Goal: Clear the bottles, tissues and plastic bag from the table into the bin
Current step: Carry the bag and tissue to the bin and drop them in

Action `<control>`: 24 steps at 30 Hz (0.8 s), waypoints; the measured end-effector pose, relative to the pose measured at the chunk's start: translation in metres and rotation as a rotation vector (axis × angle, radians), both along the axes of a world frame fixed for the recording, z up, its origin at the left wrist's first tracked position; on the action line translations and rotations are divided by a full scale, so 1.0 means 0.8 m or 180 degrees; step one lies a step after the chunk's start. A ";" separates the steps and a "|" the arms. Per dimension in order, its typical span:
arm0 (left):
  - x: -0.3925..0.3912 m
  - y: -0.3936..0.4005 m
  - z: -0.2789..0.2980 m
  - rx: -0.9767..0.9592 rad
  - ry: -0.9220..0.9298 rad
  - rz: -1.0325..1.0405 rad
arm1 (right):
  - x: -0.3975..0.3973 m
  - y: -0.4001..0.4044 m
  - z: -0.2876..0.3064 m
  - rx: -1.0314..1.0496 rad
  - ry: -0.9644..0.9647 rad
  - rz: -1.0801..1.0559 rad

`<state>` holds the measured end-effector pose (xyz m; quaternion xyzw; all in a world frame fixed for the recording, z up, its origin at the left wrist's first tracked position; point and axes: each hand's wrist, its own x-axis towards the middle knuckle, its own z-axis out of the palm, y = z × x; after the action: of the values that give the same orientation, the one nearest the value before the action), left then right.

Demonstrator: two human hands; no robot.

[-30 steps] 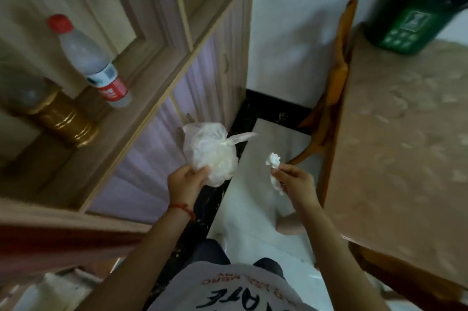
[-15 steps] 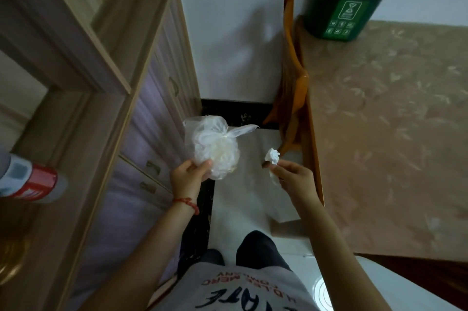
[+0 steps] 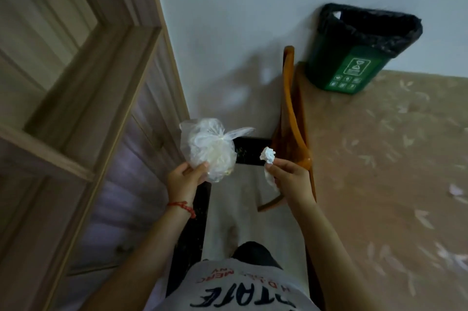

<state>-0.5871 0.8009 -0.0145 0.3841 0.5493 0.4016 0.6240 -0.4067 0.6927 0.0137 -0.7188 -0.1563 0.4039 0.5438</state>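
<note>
In the middle of the frame the left hand (image 3: 186, 180) grips the plastic bag (image 3: 209, 151) and the right hand (image 3: 291, 179) pinches a tissue (image 3: 268, 155), both not yet in the bin (image 3: 354, 55) at upper right.

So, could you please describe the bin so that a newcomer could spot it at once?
Start at the brown patterned table on the right and go to its far corner against the white wall. The bin stands there: green, with white icons on its front and a black liner over its rim, the only container in view.
</note>
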 end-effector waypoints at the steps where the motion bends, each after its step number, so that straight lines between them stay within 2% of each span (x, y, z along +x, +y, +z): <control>1: 0.011 0.016 0.002 0.0001 -0.0014 0.0008 | 0.013 0.018 0.004 0.0024 0.0021 0.0002; 11: 0.101 0.162 0.018 0.0050 -0.0133 -0.0022 | 0.097 0.163 0.025 0.0069 -0.0004 0.0043; 24: 0.234 0.373 0.027 0.0091 -0.0020 -0.0743 | 0.187 0.326 0.032 0.0225 0.0044 -0.0799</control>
<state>-0.3997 1.0990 0.0067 0.4531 0.4930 0.3353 0.6627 -0.2571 0.9538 0.0391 -0.7103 -0.0754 0.3318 0.6162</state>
